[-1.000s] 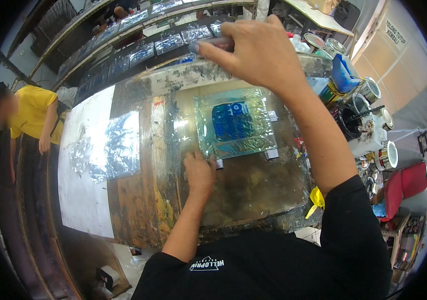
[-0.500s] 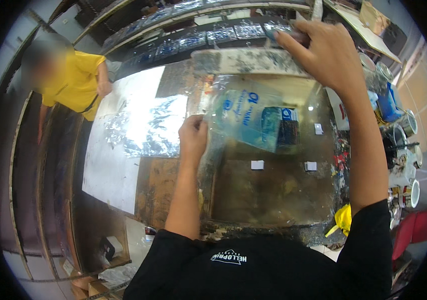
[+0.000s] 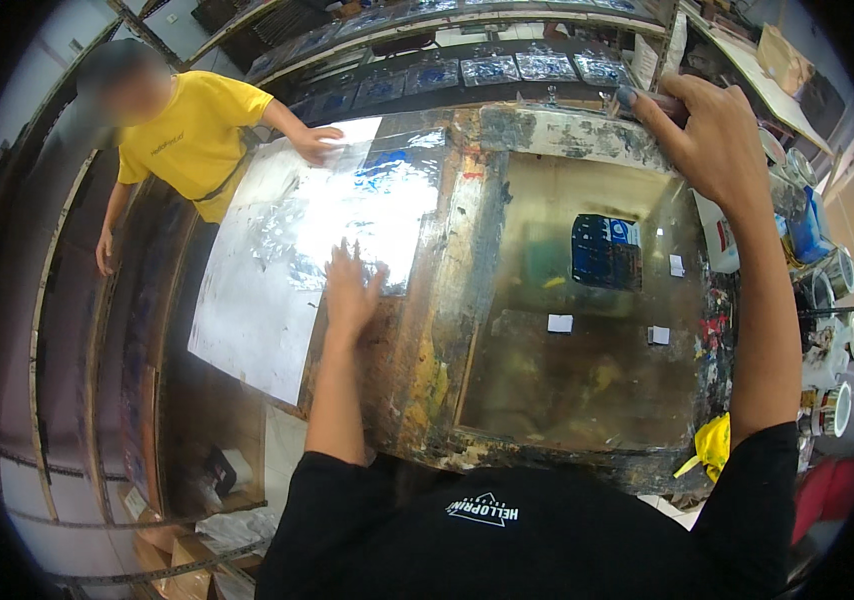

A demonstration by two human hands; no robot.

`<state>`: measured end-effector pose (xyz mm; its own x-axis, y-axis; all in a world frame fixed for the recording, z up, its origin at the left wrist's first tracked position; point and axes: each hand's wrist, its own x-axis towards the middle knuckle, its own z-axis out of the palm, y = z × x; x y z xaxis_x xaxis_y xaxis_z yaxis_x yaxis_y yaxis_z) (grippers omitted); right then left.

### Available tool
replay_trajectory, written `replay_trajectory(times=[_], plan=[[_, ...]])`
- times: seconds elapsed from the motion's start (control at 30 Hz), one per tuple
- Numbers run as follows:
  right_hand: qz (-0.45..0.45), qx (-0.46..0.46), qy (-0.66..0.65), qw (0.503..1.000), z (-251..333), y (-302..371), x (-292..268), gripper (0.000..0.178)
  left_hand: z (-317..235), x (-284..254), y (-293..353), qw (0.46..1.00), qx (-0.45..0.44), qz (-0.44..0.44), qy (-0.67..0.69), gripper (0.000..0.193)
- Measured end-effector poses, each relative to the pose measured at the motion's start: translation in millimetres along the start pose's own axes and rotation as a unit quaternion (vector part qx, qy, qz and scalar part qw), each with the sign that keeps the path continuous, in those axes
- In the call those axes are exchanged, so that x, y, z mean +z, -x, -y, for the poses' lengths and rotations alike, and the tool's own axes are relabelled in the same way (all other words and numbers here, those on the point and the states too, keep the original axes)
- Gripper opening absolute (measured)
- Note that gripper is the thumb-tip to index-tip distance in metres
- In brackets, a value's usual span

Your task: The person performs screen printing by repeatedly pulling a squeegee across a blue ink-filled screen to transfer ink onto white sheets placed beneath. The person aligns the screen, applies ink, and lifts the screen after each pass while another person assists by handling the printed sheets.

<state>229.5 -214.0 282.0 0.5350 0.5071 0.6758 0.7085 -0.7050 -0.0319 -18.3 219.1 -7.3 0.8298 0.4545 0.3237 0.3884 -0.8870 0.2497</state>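
My left hand [image 3: 355, 295] is open, fingers spread, over the near edge of a shiny clear plastic sheet [image 3: 417, 215] with blue print at its far end. Glare hides part of this sheet. Under it lies a white board [image 3: 257, 310]. Raised at the far right, my right hand [image 3: 712, 145] is closed around a brownish piece mostly hidden by the fingers; its thumb tip is blue. That hand is beside the end of a paint-stained frame bar [image 3: 577, 135]. Inside the yellowish framed area [image 3: 567, 390] sit a dark blue rectangle [image 3: 605, 255] and small white tabs [image 3: 560, 323].
Across on the left, a person in yellow [image 3: 192, 140] rests a hand [image 3: 317, 145] on the white board. Racks [image 3: 537, 65] of printed clear sheets stand behind. Paint cans [image 3: 837, 270] line the right side, with a yellow cloth [image 3: 712, 448] near the front.
My left hand has moved left off the framed area and let go of the clear printed sheet, now on the left. The other person's hand has reached onto the board. The view has shifted.
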Motion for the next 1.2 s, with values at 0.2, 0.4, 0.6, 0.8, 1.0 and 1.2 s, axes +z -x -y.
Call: replay_trajectory(times=[0.2, 0.4, 0.6, 0.8, 1.0, 1.2], plan=[[0.006, 0.000, -0.020, 1.000, -1, -3, 1, 0.057, -41, 10, 34, 0.998, -0.025, -0.026, 0.059, 0.050], [-0.009, -0.026, 0.012, 1.000, -4, -1, 2, 0.064, -97, -46, 7, 0.990, -0.060, 0.016, 0.125, 0.050], [-0.058, -0.034, -0.022, 0.997, -3, 5, 7, 0.063, -219, -8, 45, 0.969, 0.170, 0.168, 0.056, 0.109], [-0.007, -0.009, -0.026, 1.000, -2, 0, -2, 0.075, -312, 51, 46, 0.929, 0.306, 0.192, 0.082, 0.127], [0.115, 0.011, -0.026, 0.993, -5, -11, -7, 0.072, -391, 71, 70, 0.925, 0.343, 0.141, 0.086, 0.122], [0.041, 0.004, 0.008, 0.999, 4, 1, -17, 0.070, -398, 64, 80, 0.912, 0.368, 0.122, 0.131, 0.120]])
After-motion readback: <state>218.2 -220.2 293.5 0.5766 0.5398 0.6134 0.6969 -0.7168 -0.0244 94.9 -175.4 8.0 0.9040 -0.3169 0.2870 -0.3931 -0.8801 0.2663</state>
